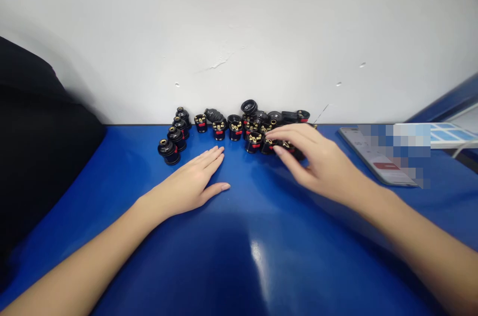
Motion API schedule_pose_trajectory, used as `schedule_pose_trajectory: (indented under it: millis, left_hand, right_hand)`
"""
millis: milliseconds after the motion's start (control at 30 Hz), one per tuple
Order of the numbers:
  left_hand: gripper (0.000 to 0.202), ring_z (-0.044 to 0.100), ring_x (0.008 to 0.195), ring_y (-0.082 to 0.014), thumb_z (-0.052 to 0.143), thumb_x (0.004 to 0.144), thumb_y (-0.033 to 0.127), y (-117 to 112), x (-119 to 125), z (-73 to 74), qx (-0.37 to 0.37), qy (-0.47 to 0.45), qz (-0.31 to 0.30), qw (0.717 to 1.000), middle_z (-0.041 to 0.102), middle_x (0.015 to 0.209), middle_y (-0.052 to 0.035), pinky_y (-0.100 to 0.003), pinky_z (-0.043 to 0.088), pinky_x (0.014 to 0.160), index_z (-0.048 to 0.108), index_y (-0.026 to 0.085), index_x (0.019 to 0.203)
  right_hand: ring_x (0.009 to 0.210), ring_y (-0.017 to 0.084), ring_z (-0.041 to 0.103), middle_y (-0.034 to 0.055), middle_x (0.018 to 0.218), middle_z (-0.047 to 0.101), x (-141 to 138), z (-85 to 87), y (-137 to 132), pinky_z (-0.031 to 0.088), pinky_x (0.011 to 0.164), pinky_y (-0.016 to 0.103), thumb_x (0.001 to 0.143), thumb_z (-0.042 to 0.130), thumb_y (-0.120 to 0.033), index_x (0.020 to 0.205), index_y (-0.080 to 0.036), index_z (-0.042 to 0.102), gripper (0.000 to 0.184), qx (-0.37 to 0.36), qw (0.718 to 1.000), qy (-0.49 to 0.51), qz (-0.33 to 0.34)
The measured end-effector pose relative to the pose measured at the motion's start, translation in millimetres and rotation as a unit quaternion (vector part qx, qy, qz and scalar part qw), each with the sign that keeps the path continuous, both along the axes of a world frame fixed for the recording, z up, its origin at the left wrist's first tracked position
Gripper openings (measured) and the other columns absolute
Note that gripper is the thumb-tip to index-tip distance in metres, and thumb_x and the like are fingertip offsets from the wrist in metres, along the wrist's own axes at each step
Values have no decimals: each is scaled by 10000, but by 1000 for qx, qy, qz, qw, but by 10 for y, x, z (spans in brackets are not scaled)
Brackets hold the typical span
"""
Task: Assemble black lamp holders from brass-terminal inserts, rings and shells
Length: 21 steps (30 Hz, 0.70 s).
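My left hand (190,179) lies flat on the blue tabletop, fingers stretched out together and thumb apart, holding nothing. Beyond its fingertips stands a black lamp-holder base (218,130) with brass terminals and a red part. My right hand (311,157) curves over the cluster of bases at the right, thumb and fingers apart. Its fingertips are at a black base (268,145), perhaps touching it; some bases behind the hand are partly hidden. Left of my left hand, several capped lamp holders (170,153) stand upright in a slanting row, brass holes on top.
Loose black caps (249,106) are heaped against the white wall (239,32) behind the bases. A phone (368,154) lies at the right, beside a white and blue item (453,134). Dark fabric (41,122) borders the blue table (231,246) on the left.
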<state>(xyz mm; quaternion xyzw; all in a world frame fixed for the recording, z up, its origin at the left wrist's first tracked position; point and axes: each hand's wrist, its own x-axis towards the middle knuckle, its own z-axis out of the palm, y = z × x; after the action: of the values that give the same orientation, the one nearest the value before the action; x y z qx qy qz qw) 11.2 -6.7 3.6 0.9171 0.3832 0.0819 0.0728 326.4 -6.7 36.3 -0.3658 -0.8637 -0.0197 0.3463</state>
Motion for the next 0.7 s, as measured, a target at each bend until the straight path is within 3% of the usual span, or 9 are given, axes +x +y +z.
schedule_pose_trajectory:
  millis: [200, 333, 533, 700]
  left_hand:
    - [782, 313, 1662, -311, 453, 1107, 621, -5, -3, 9, 1, -3, 2, 1000, 320, 1767, -178, -484, 308, 1379, 428, 66, 1658]
    - [790, 305, 1667, -302, 435, 1113, 621, -8, -3, 9, 5, 14, 3, 1000, 310, 1772, -172, -478, 307, 1379, 415, 53, 1662]
    - [764, 292, 1672, -294, 457, 1115, 597, -4, 7, 32, 7, 25, 1, 1000, 298, 1775, -179, -480, 312, 1376, 415, 65, 1662]
    - [778, 284, 1675, -292, 449, 1116, 602, -5, 9, 37, 3, 30, -1, 1000, 288, 1779, -180, -474, 304, 1380, 402, 54, 1666]
  right_hand:
    - [1204, 389, 699, 190, 1288, 762, 311, 97, 456, 546, 1080, 604, 1073, 463, -189, 1238, -184, 726, 310, 48, 990, -97, -91]
    - [1140, 404, 704, 252, 1209, 779, 449, 77, 731, 533, 1056, 589, 1037, 462, -124, 1179, -93, 746, 319, 50, 968, -187, -160]
    - [1038, 370, 719, 224, 1073, 813, 509, 46, 902, 540, 1029, 549, 1012, 468, -121, 1124, -109, 770, 323, 23, 965, -204, -163]
    - [1041, 369, 746, 239, 1071, 820, 496, 80, 923, 565, 999, 515, 993, 458, -90, 1119, -73, 789, 355, -15, 969, -183, -168]
